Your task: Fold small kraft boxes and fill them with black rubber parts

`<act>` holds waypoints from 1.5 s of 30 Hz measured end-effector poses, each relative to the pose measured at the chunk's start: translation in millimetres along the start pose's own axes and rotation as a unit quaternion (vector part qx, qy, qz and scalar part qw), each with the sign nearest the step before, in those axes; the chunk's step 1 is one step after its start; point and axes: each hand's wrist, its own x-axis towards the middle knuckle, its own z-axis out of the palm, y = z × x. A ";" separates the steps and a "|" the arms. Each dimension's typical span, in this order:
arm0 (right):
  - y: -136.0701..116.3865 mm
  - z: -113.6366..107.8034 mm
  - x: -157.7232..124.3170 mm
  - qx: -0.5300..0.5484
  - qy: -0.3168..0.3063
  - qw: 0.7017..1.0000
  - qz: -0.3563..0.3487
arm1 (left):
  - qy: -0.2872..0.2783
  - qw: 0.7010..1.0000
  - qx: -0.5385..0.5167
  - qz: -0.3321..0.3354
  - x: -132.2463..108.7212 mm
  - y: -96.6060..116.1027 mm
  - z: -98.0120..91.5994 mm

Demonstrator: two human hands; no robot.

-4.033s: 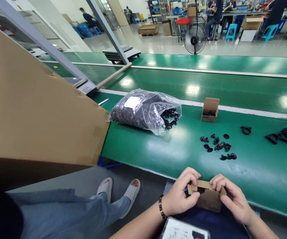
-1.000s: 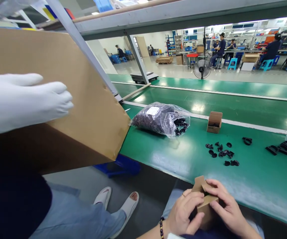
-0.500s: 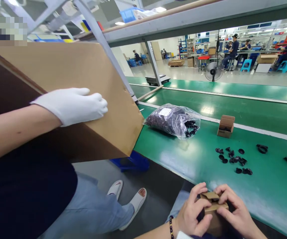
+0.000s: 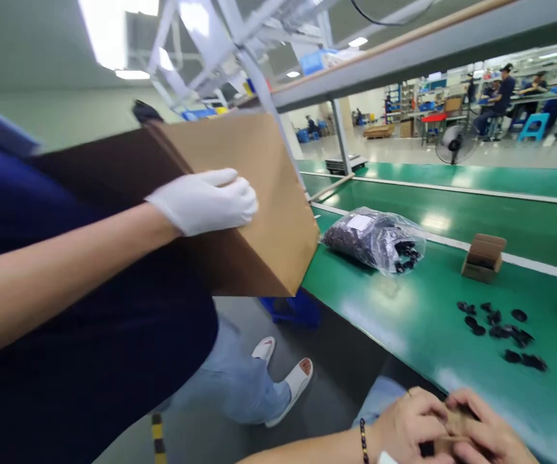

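At the bottom right my left hand (image 4: 411, 428) and my right hand (image 4: 488, 432) are both closed around a small brown cardboard box (image 4: 455, 425), of which only a sliver shows between the fingers. Just beyond them, on the green conveyor belt (image 4: 404, 322), lie several small black plastic parts (image 4: 498, 332). A second small open cardboard box (image 4: 484, 258) stands further back on the belt. A clear plastic bag of black parts (image 4: 375, 238) lies to its left.
A co-worker stands close on my left, a white-gloved hand (image 4: 205, 200) on a large cardboard carton (image 4: 254, 206) held over the belt's edge. White sandals (image 4: 293, 380) stand on the floor. A fan (image 4: 455, 142) and seated workers are far behind.
My view has swung left and up, so my hands and the small box have slid to the bottom edge. The co-worker with the carton now fills more of the left side.
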 end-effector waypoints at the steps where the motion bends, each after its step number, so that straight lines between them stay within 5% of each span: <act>1: -4.6 -2.0 -2.0 -0.011 -0.009 1.000 -0.004 | -0.006 1.000 0.004 0.010 3.2 5.1 -5.2; 9: -5.7 2.6 -15.0 -0.051 0.180 0.982 0.002 | 0.066 0.993 -0.022 0.093 30.3 21.1 -41.3; 18: -47.1 -41.6 8.0 -0.206 0.232 0.936 -0.166 | 0.032 0.980 -0.047 0.188 83.5 44.4 -87.9; 26: -50.8 -48.1 14.1 -0.234 0.246 0.925 -0.173 | -0.030 0.987 -0.028 0.158 91.9 64.8 -106.5; 30: -42.1 -62.1 14.2 -0.130 0.241 0.958 -0.083 | -0.037 0.982 -0.184 0.009 114.0 50.1 -113.8; 32: -33.6 -75.1 17.2 -0.057 0.266 0.962 -0.029 | 0.008 0.914 -0.381 -0.137 129.8 29.3 -115.2; 34: -26.3 -86.0 20.9 -0.062 0.351 0.934 0.012 | 0.039 0.769 -0.588 -0.249 141.0 6.7 -112.9; 36: -25.0 -90.4 25.1 -0.149 0.415 0.898 0.004 | 0.046 0.643 -0.711 -0.280 143.8 -10.4 -105.4; 37: -27.5 -89.8 27.7 -0.202 0.413 0.887 -0.026 | 0.047 0.604 -0.745 -0.280 142.1 -15.8 -100.0; 41: -51.4 -78.4 48.0 -0.341 0.314 0.860 -0.211 | 0.060 0.540 -0.792 -0.278 129.5 -19.1 -75.7; 45: -63.8 -71.6 76.0 -0.438 0.203 0.848 -0.217 | 0.089 0.497 -0.805 -0.312 127.4 -13.4 -63.7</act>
